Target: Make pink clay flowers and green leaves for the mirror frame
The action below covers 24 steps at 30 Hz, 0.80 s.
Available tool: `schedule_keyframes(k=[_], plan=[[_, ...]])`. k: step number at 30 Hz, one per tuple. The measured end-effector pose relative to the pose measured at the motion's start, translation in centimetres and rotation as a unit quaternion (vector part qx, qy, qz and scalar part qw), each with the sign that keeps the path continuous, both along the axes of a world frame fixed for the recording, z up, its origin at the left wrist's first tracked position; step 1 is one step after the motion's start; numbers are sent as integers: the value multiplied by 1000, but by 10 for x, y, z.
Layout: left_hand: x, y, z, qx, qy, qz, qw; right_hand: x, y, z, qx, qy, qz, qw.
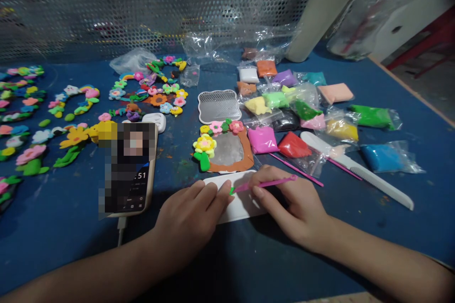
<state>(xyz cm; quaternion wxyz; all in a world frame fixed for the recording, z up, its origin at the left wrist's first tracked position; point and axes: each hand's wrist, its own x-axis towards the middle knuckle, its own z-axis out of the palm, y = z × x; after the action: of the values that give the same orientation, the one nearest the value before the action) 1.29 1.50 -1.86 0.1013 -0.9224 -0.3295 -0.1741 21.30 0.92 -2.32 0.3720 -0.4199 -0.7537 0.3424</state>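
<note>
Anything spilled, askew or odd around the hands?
Nothing stands out at the white panel; the blue tabletop shows coloured smudges left of the brown frame, odd against its plain surface, perhaps old paint.

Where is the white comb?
In the head view, the white comb lies toward the right, between the right hand and the blue packet.

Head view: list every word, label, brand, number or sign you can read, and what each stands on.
":51" – on the phone screen; whatever precedes it is hidden by pixelation.
Small marks below it on the same screen: too small to read.
Colored packets, white comb: no readable text.
</note>
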Motion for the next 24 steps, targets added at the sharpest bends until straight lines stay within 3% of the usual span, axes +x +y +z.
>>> schedule_keyframes(k=[10,14,17,21,24], plan=[[-1,-1,0,-3,7,4,1000,1,0,-1,10,2,-14,1000],[-1,0,0,-12,-4,-3,1000,5,1,5,52,-5,-48,998],[-2,1,-2,-24,-16,0,1000,14,3,10,115,-76,-6,990],[-2,1,-2,-15,-8,6,1000,26,-1,10,229,-241,109,937],[0,1,2,9,5,-10,1000,29,-6,8,262,-328,134,897]])
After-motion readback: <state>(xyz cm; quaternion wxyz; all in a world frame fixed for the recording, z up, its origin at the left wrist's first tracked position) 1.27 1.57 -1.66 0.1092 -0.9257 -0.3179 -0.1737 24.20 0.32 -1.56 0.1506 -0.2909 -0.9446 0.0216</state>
